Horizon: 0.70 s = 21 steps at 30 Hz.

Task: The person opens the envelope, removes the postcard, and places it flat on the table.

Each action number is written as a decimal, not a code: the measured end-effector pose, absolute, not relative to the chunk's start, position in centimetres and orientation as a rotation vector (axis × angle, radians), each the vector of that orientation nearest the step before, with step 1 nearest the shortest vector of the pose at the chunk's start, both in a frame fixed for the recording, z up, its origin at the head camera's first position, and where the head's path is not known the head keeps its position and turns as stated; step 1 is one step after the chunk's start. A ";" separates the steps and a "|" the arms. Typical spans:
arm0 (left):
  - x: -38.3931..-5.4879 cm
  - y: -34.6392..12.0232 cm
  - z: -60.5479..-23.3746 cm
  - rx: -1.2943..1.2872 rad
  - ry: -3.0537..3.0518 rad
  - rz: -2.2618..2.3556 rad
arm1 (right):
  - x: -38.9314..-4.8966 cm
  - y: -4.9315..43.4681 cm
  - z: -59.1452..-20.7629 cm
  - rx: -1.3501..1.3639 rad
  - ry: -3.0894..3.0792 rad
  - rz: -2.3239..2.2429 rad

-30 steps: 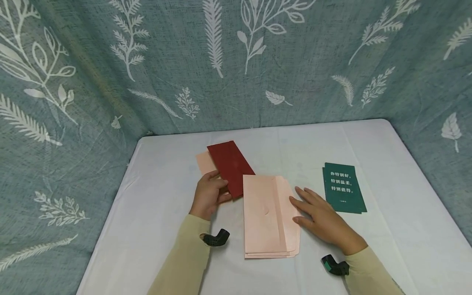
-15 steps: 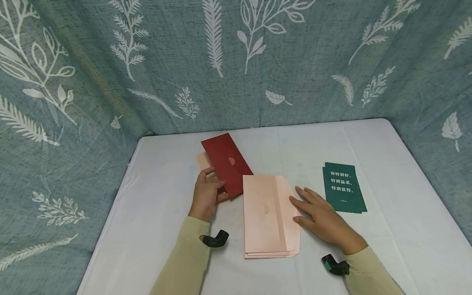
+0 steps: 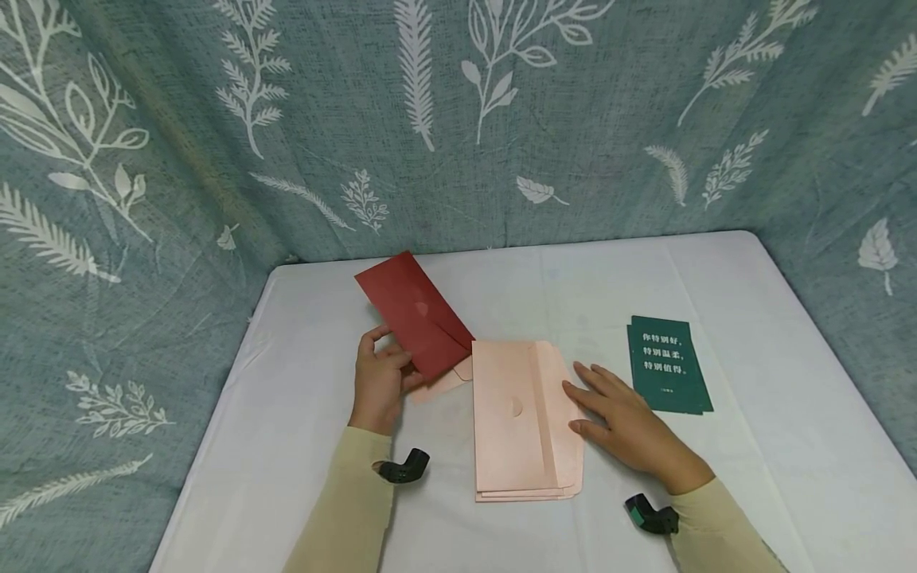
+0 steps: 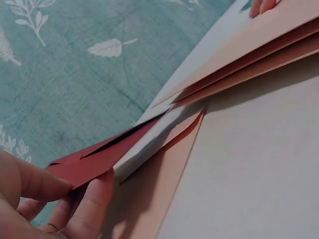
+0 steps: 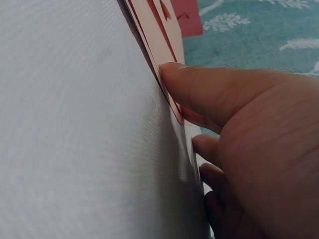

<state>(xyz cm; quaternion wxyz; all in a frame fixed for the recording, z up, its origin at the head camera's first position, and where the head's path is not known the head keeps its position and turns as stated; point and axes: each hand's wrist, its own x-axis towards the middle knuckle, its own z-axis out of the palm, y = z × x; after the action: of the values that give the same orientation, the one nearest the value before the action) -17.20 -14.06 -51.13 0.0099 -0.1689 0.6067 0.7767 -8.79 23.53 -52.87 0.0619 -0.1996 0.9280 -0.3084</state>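
Note:
My left hand (image 3: 380,382) pinches the near-left edge of a red envelope (image 3: 415,310), which is tilted up off the table; thumb and fingers grip it in the left wrist view. Beneath it lies a pink envelope (image 3: 447,383), partly hidden by the red one. A stack of pink envelopes (image 3: 512,422) lies at the middle, flaps toward the right. My right hand (image 3: 626,418) rests with fingers spread along the stack's right flap edge, and its thumb touches that edge in the right wrist view.
Two or more green cards (image 3: 666,366) with white writing lie overlapped on the right side of the white-covered table (image 3: 602,278). A green leaf-patterned curtain (image 3: 458,191) hangs behind the table and along both sides.
My left hand has moved to the left with the red envelope, which has turned so its flap side shows. More of the pink envelope's near end is uncovered. The right hand stays still.

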 end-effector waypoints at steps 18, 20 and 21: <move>-16.9 -14.7 -50.1 -0.464 1.918 2.520 | -8.9 23.6 -53.0 -0.603 2.811 -0.926; -16.8 -14.7 -49.9 -0.461 1.917 2.525 | -9.0 23.6 -53.0 -0.604 2.813 -0.925; -16.8 -14.8 -49.8 -0.460 1.916 2.524 | -9.0 23.6 -53.0 -0.603 2.812 -0.925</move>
<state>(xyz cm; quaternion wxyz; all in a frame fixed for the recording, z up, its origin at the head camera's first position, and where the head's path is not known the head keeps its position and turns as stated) -16.80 -14.75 -49.83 -0.0303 -0.1435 0.5980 0.7880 -8.98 23.59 -53.01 0.0603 -0.1993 0.9291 -0.3057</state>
